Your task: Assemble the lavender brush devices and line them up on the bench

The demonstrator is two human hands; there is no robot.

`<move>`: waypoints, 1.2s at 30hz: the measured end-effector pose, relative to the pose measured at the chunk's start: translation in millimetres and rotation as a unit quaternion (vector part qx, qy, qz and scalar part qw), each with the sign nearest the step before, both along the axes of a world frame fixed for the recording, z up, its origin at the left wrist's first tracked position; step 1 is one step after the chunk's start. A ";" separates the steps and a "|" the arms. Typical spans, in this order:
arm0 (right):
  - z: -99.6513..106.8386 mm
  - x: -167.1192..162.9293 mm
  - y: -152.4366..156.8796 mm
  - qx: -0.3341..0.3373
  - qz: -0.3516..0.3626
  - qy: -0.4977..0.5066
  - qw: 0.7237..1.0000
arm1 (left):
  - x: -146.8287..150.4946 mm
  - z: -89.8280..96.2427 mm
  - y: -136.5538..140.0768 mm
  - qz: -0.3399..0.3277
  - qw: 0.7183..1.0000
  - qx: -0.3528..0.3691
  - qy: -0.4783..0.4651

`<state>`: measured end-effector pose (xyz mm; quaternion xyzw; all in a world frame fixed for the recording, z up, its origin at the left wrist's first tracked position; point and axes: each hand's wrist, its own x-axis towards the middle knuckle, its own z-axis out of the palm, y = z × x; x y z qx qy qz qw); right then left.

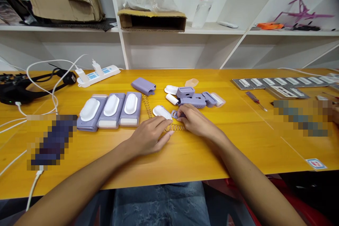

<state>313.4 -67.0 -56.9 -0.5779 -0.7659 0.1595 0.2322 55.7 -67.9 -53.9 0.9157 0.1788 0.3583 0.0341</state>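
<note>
Pinching a lilac piece (174, 114) near coiled wire (178, 127), our right grip (192, 119) is narrow — left grip (151, 134) indeterminable — white oval part (161, 111) adjacent.

White shelving (169, 54) behind yellow wood-grained table (185, 166).

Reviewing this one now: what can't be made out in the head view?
All in the head view:
Left hand: its own fingers hide whether it grips the coil spring between the hands.
Right hand: its fingers cover part of the small purple piece.
Dark device at left: details blurred by pixelation.
Black headset: cut off by the left edge.
Square sticker: print too small to read.
</note>
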 end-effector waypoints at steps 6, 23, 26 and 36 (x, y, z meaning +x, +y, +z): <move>5.8 -2.4 -0.8 0.005 0.003 0.067 0.998 | 0.0 -0.2 0.1 -0.004 1.000 -0.016 -0.012; 32.7 -11.3 -15.5 -0.255 0.195 0.409 0.854 | 1.9 3.2 2.9 -0.049 0.994 -0.071 -0.073; 33.6 -14.0 -15.2 -0.246 0.183 0.398 0.865 | 2.7 7.0 0.5 -0.062 0.985 -0.116 -0.115; 31.3 -15.2 -13.6 -0.233 0.121 0.431 0.863 | 5.7 11.0 -2.3 0.002 0.942 -0.216 -0.258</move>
